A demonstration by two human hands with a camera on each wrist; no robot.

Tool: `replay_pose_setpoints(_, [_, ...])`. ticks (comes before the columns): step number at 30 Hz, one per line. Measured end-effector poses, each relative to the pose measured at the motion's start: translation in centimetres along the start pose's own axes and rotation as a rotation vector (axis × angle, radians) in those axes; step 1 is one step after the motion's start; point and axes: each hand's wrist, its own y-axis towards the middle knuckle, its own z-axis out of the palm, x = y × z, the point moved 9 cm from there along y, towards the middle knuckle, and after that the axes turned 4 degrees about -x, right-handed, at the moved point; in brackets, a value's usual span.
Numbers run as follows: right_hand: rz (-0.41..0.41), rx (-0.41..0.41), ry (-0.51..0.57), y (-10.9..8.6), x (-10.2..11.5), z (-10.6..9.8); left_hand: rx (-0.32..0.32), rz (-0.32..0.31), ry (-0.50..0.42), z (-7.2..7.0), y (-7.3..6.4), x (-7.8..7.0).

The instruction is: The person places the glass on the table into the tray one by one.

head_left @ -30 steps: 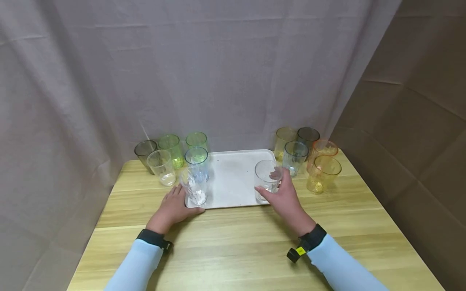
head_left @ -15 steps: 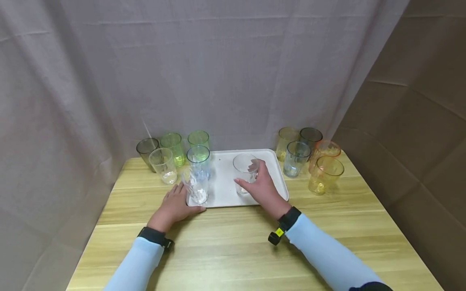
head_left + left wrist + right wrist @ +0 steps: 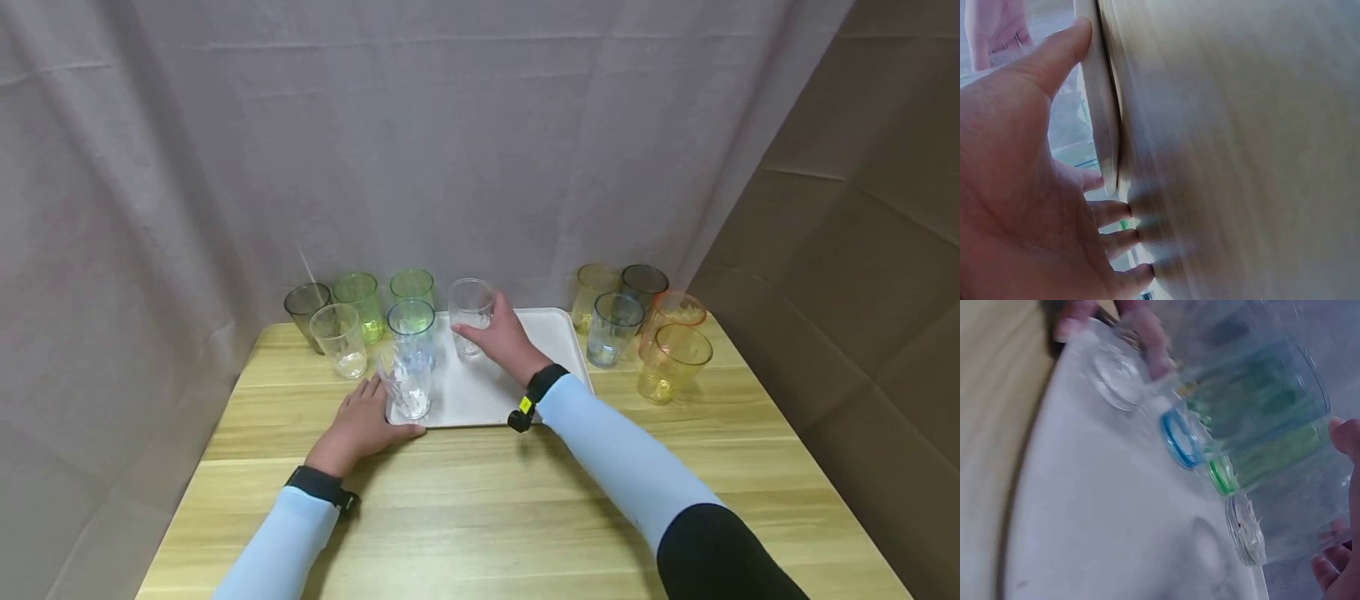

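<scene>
My right hand (image 3: 507, 340) grips a clear drinking glass (image 3: 467, 337) with thumb and fingers around its side, over the back of the white tray (image 3: 480, 400). In the right wrist view, the base of this clear glass (image 3: 1244, 531) is close over the tray, beside a green glass (image 3: 1224, 475). My left hand (image 3: 362, 429) rests at the tray's front left corner, thumb along the front rim and fingers spread past the left side onto the table. Along the tray's left side stand another clear glass (image 3: 411, 396), a blue-rimmed glass (image 3: 412, 337) and the green glass behind.
Left of the tray are a grey glass (image 3: 306, 312), a green glass (image 3: 362, 304) and a clear glass (image 3: 341, 342). To its right stand several glasses, among them a yellow glass (image 3: 673, 367) and a blue-grey glass (image 3: 611, 333). A grey curtain (image 3: 480, 150) hangs behind the table.
My right hand has carried the clear glass leftward and back, from the tray's front right to its back, near the green glass. My left hand has stayed at the corner.
</scene>
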Motion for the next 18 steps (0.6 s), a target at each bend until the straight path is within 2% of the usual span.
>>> replay_pose_setpoints(6, [0.067,0.034,0.035,2.4,-0.3,1.0,-0.005,0.002,0.009,0.2,0.3,0.4])
replay_pose_setpoints(11, [0.082,0.047,0.077,3.9,-0.3,1.7,-0.015,0.009,0.009,0.2,0.4,0.3])
replay_pose_setpoints(16, [0.113,0.047,0.042,4.9,-0.8,2.3,-0.016,0.009,0.008,0.3,0.5,0.4])
replay_pose_setpoints(18, [0.099,0.042,0.016,5.2,-0.9,2.4,-0.017,0.008,0.011,0.3,0.5,0.5])
